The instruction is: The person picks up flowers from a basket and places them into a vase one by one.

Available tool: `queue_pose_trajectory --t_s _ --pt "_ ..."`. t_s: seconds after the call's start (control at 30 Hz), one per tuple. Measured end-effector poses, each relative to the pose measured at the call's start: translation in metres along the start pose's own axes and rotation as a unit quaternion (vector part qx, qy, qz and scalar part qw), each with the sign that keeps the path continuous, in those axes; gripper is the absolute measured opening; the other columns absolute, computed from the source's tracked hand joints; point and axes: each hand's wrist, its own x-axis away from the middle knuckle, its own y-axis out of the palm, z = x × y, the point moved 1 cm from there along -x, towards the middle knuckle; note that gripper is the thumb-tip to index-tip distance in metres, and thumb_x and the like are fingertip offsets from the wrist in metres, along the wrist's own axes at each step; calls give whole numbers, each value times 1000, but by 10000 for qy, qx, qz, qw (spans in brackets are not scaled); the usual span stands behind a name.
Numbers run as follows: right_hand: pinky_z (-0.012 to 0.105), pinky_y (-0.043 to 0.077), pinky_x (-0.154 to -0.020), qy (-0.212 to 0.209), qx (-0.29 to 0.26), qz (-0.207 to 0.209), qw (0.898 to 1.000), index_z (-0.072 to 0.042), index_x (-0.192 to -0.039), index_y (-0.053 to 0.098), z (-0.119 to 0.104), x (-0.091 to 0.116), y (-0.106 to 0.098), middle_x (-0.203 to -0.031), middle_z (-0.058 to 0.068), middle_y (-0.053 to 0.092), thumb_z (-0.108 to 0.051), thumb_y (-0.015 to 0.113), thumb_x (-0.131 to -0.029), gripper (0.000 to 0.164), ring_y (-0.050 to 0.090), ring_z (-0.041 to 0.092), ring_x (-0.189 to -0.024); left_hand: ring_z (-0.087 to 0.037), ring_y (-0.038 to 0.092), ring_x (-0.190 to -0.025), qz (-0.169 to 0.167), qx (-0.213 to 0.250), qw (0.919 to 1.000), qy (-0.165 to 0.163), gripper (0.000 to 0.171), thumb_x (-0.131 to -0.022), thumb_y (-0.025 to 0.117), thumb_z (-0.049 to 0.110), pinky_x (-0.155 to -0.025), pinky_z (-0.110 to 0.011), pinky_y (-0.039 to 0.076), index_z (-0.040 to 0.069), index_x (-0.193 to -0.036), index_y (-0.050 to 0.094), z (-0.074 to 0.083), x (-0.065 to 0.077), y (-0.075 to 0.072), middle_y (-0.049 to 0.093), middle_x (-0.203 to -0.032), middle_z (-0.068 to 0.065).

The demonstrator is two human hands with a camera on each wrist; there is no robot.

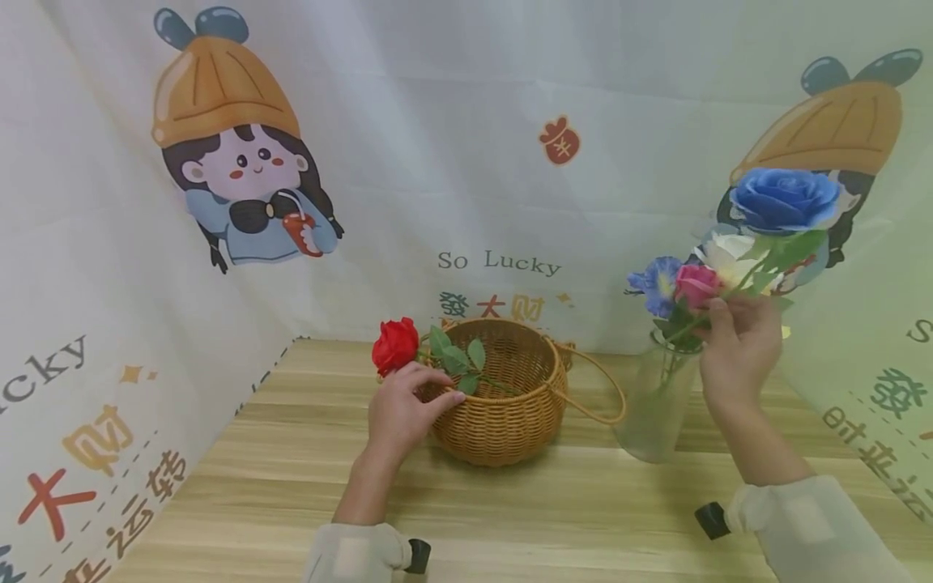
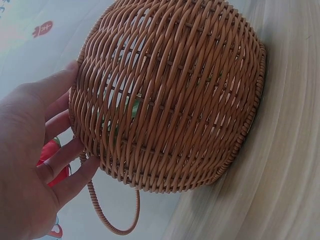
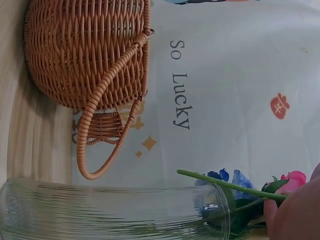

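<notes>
A brown wicker basket (image 1: 503, 433) stands on the table, and my left hand (image 1: 404, 409) grips its near left rim. In the left wrist view, thumb and fingertips touch the basket's (image 2: 170, 100) woven edge. A red rose (image 1: 396, 346) lies across the basket, bloom past the left rim, leaves over the opening. My right hand (image 1: 743, 348) pinches the green stem of a blue rose (image 1: 786, 201). The right wrist view has that stem (image 3: 225, 183) slanting past the mouth of the clear glass vase (image 3: 125, 205). A pink rose (image 1: 697, 283) and a blue-violet flower (image 1: 658, 285) rise from the vase.
A white flower (image 1: 729, 257) shows behind the right hand; its stem is hidden. The basket's looped handle (image 1: 608, 413) hangs out to the right, close to the vase. A printed white cloth (image 1: 408, 162) encloses the wooden table (image 1: 240, 494) at the back and sides.
</notes>
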Motion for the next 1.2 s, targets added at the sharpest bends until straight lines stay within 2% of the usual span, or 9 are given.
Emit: queue_pose_trajectory --t_s 0.17,0.33,0.47,0.63,0.83,1.0,1.2 --pt "17 53 -61 -196 -82 205 9996 -8 -112 54 0 -2 2 -94 4 59 -2 57 -96 17 62 11 -78 -16 59 -89 3 -8 10000 -9 23 -73 85 39 -73 -36 47 25 -87 76 0 0 -1 65 -90 9" --pt "18 53 -62 -350 -277 374 9983 -8 -114 53 -1 -3 1 -95 5 58 -2 57 -96 20 63 13 -79 -16 59 -89 6 -25 10000 4 22 -73 85 40 -73 -37 47 25 -87 76 0 1 -1 65 -90 10" --pt "19 54 -64 -287 -589 426 9969 -9 -109 52 -2 -3 0 -94 5 57 -1 56 -95 17 63 14 -80 -16 59 -89 15 -24 10000 -22 22 -73 85 39 -73 -37 47 25 -87 76 0 1 -1 65 -90 10" --pt "19 54 -63 -348 -478 591 9965 -11 -105 53 -3 -2 0 -93 4 58 -1 57 -94 15 62 15 -79 -17 59 -90 -27 -17 10000 -67 22 -73 85 40 -74 -37 47 25 -87 76 1 1 -2 65 -90 10" --pt "20 54 -62 -228 -585 742 9953 -7 -111 54 -5 -3 -5 -95 6 60 -2 59 -94 19 60 16 -80 -17 58 -91 -42 3 10000 -82 22 -73 85 39 -75 -37 47 26 -87 76 2 2 -2 65 -91 9" --pt "21 54 -63 -288 -590 855 9942 -4 -117 54 -6 -4 -12 -97 6 60 -1 58 -94 24 61 16 -81 -18 59 -90 -39 8 10000 -48 23 -72 85 39 -74 -37 47 25 -87 76 3 2 -2 65 -91 9" --pt "20 54 -63 -181 -498 724 9960 -10 -104 55 -2 0 -15 -91 2 56 1 57 -93 16 57 15 -80 -17 59 -91 -35 -5 9999 -97 22 -73 85 39 -75 -36 46 25 -88 76 3 1 -2 65 -91 8"
